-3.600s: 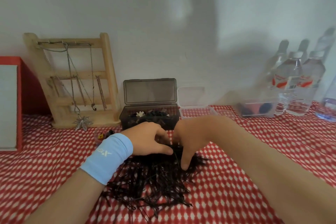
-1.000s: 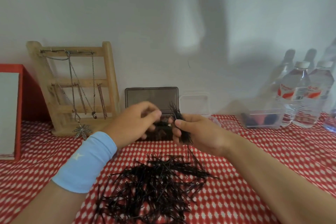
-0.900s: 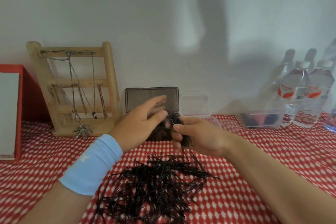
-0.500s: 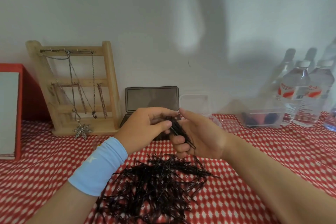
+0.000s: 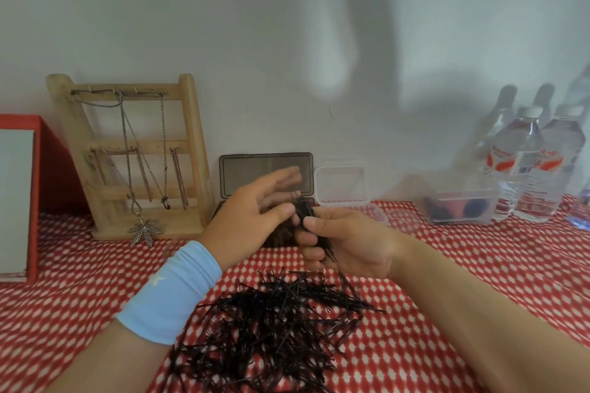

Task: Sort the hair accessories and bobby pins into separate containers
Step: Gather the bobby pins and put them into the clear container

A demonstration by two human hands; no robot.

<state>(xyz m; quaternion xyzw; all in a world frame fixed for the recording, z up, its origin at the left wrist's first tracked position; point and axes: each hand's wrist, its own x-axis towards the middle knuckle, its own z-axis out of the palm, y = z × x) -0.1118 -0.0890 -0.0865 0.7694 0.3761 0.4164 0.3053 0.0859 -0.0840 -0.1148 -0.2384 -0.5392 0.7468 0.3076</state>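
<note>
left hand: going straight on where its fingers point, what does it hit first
Likely the bundle of bobby pins held in the right hand, just ahead of the left hand; behind that, the dark box's raised lid, though depth is unclear.

Cloth: red, white dot-check ptn throughout. Bobby pins below fingers: black, plain. Wristband lower left of fingers: lt blue, small white mark. Box behind fingers: smoky dk grey. Rack far left: pale wood. Bottles far right: clear, red/white labels, white caps.
</note>
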